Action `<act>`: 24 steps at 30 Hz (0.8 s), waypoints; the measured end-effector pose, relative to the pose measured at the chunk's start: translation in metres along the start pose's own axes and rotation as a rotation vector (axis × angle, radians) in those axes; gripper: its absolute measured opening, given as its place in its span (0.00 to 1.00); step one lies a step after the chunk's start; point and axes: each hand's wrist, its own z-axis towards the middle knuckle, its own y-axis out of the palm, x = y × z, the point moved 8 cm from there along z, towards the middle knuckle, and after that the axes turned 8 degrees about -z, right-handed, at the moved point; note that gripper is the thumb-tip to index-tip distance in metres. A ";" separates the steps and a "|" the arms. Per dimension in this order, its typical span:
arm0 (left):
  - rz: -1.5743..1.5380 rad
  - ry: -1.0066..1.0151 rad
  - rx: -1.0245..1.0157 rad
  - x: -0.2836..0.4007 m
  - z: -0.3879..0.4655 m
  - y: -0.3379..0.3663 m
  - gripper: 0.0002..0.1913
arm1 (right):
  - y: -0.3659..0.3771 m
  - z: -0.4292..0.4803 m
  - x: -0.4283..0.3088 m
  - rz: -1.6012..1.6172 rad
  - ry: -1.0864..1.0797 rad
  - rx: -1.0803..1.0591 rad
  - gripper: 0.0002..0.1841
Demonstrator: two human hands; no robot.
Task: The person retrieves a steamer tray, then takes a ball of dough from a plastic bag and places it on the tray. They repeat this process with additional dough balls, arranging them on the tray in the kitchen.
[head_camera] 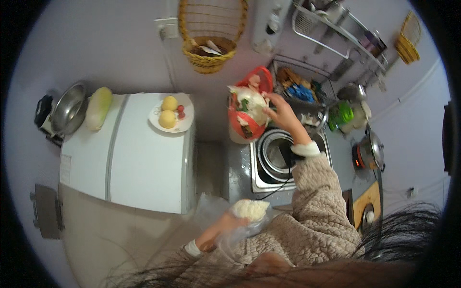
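My left hand (230, 224) holds a pale, cream-white piece of food (251, 210), perhaps cauliflower, low in front of my body. A clear plastic bag (212, 208) hangs loosely around that hand and wrist. My right hand (282, 111) reaches over the edge of a waste bin (238, 136) lined with a red plastic bag (264, 77). Its thumb and forefinger are apart beside white and green vegetable scraps (252, 102) heaped in the bag. I see nothing clearly gripped between those fingers.
Metal basins (276, 151) sit in the sink (255, 183). A lidded pot (372, 149) stands on a lit cooker to the right. The white appliance (147, 169) at left carries a plate (155, 120) of fruit, a long cabbage-like vegetable (98, 109) and a steel bowl (68, 108).
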 end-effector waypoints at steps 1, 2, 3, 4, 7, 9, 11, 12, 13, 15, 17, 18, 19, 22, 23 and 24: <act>0.010 -0.035 0.010 0.002 0.005 0.004 0.28 | 0.002 -0.035 -0.006 0.263 0.087 -0.102 0.27; -0.005 -0.016 -0.010 0.008 0.012 0.011 0.28 | -0.001 -0.078 -0.022 0.592 0.087 -0.323 0.30; -0.017 0.003 -0.034 0.011 0.020 0.020 0.28 | -0.003 -0.117 -0.040 0.641 0.053 -0.534 0.36; 0.099 0.008 0.031 0.011 0.027 0.022 0.26 | -0.004 -0.155 -0.059 0.801 0.089 -0.636 0.46; -0.012 -0.137 0.069 -0.016 0.052 0.043 0.24 | -0.023 -0.247 -0.090 1.083 0.285 -0.633 0.57; -0.039 -0.221 0.029 -0.043 0.064 0.072 0.26 | -0.042 -0.292 -0.083 1.029 0.436 -0.410 0.50; 0.166 -0.391 0.013 -0.079 0.081 0.093 0.27 | -0.053 -0.339 -0.069 1.129 0.637 -0.226 0.42; 0.128 -0.356 -0.096 -0.092 0.091 0.121 0.27 | -0.065 -0.361 -0.058 1.147 0.665 -0.110 0.40; 0.081 -0.321 -0.204 -0.106 0.096 0.147 0.27 | -0.079 -0.387 -0.046 1.157 0.685 0.007 0.39; 0.059 -0.354 -0.336 -0.148 0.100 0.198 0.28 | -0.107 -0.449 -0.032 1.286 0.702 0.146 0.35; 0.128 -0.450 -0.385 -0.194 0.104 0.239 0.30 | -0.130 -0.519 -0.016 1.332 0.832 0.221 0.34; 0.071 -0.474 -0.489 -0.217 0.102 0.267 0.31 | -0.145 -0.552 -0.012 1.340 0.831 0.317 0.33; 0.158 -0.530 -0.538 -0.245 0.100 0.291 0.31 | -0.161 -0.588 -0.009 1.356 0.826 0.411 0.32; 0.297 -0.625 -0.728 -0.320 0.096 0.357 0.32 | -0.196 -0.681 -0.007 1.260 0.838 0.634 0.33; 0.387 -0.704 -0.798 -0.342 0.093 0.375 0.32 | -0.209 -0.708 -0.007 1.201 0.845 0.689 0.34; 0.481 -0.769 -0.866 -0.361 0.092 0.392 0.32 | -0.218 -0.735 -0.007 1.196 0.888 0.784 0.32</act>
